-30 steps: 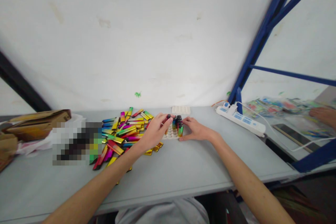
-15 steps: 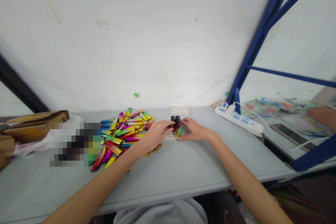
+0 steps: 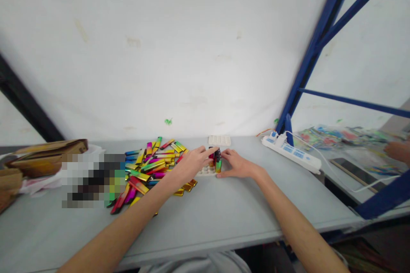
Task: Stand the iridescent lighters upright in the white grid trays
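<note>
Several lighters (image 3: 218, 165) stand upright in a white tray with round holes (image 3: 205, 171) in front of me. My left hand (image 3: 194, 163) is at the tray's left, its index finger stretched over the tops of the standing lighters; whether its other fingers hold anything is hidden. My right hand (image 3: 235, 164) is at the right side of the lighters, thumb and fingers apart, the fingertips beside them. A loose pile of shiny multicoloured lighters (image 3: 153, 164) lies left of the tray, partly behind my left forearm.
A second white tray (image 3: 219, 140) lies by the wall. On the right are a white power strip (image 3: 291, 153), a blue metal frame (image 3: 301, 74), a phone (image 3: 355, 172) and another person's hand (image 3: 397, 152). Cardboard (image 3: 48, 158) and white plastic lie at the left.
My left index finger has stretched out over the standing lighters. My right hand stays beside them. The whole view has shifted slightly, with the table lower in the picture.
</note>
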Motion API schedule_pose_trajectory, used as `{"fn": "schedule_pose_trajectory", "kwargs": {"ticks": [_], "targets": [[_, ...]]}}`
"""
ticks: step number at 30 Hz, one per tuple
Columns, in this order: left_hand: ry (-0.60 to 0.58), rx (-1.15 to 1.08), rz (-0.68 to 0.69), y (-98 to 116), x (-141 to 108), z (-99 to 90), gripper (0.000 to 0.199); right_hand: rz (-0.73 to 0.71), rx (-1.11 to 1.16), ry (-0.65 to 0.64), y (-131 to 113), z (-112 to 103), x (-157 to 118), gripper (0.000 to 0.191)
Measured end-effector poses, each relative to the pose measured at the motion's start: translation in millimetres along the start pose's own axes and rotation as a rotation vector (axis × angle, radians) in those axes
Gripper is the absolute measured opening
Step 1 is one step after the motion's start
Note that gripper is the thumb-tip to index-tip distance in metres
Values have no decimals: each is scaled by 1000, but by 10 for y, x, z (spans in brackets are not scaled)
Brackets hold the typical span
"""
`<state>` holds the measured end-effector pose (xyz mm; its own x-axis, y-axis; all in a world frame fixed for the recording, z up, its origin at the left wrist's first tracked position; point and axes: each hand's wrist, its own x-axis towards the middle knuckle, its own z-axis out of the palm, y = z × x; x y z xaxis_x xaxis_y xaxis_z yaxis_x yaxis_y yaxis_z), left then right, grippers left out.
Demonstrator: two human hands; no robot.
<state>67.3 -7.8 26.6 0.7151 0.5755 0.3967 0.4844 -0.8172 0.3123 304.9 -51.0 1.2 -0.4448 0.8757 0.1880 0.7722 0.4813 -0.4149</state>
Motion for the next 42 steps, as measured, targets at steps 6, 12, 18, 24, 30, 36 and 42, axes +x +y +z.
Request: {"fn": "schedule_pose_trajectory", "kwargs": {"ticks": [6,12,18,24,30,36,42], "targets": [[20,-117,-29,-20,-37,-159,47,-10,25,15,-3,2,0,71],[12,59,-273,-427,-193,-758,23,0,20,11,13,3,0,75],[-83,224,-327,-648,-261,-615,32,-3,16,21,27,24,-3,74],[-120,309,-316,-667,-204,-373,13,4,24,20,62,45,-7,74],[79,4,-362,-734,-154,-502,19,-3,24,17,64,44,-6,74],[206,-772,-415,-438,-131,-753,35,4,-3,-3,61,37,-3,80],[294,-1105,-357,29,-74,-833,32,10,1,-5,2,12,-11,76]]}}
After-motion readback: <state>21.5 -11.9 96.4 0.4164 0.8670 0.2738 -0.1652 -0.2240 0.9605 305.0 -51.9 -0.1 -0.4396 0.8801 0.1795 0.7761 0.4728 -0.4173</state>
